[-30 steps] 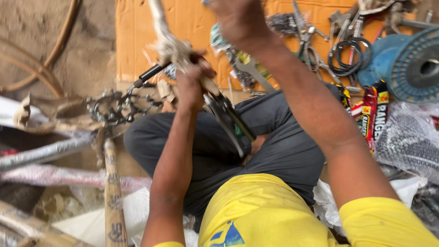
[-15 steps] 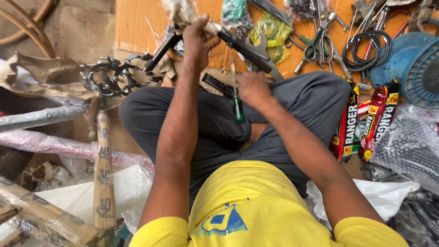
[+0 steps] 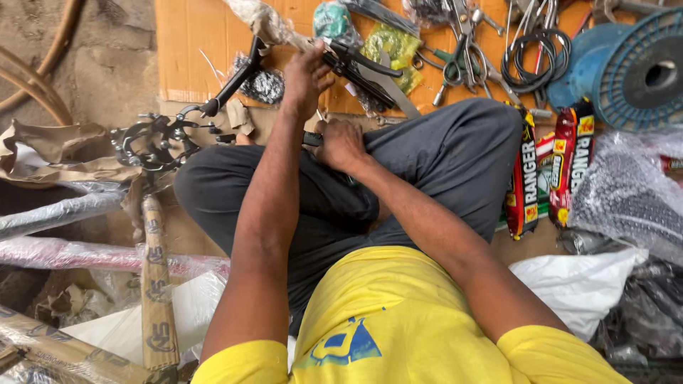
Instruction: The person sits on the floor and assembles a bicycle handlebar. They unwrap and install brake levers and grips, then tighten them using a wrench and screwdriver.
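Seated cross-legged on the floor, yellow shirt, dark trousers. Left hand (image 3: 304, 80) is raised and closed around a black bicycle brake lever assembly (image 3: 356, 67) — held up off the lap, probably to steady it at working height. A black lever arm (image 3: 235, 80) juts out leftward from that grip. Right hand (image 3: 340, 144) rests low on the knee, fingers curled around a small dark tool (image 3: 311, 139) (its working end is hidden, so what kind it is I cannot tell).

Around: orange cardboard sheet (image 3: 192, 50) serving as a work mat — pliers (image 3: 455, 64), a coil of black cable (image 3: 532, 60) and a green packet (image 3: 391, 46) lie on it within reach. Blue spool (image 3: 633, 71) at far right. Red snack-style packets (image 3: 551, 167) beside the right knee. Wrapped bicycle frame tubes (image 3: 71, 213) at left, a black brake caliper (image 3: 153, 146) lying just beside the left knee.
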